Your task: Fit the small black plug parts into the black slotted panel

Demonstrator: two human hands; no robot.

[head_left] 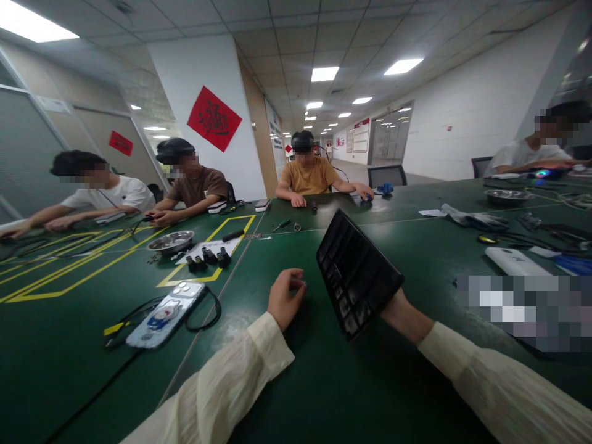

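Observation:
My right hand [398, 311] grips a black compartment tray [356, 271] by its near right side. The tray is tilted up on edge above the table, its divided face turned to the left, and it hides most of my right fingers. Left of the tray, my left hand [285, 297] is closed in a pinch near the tabletop. Something small and pale shows at its fingertips, too small to name. The two hands are apart, and the left one does not touch the tray.
On the green table [250, 394] to the left lie a phone [166, 314] with a black cable, several black cylindrical parts [208, 258] and a metal bowl [171, 242]. Gloves [476, 219] and another metal bowl [507, 197] are on the right. A person [308, 176] sits opposite.

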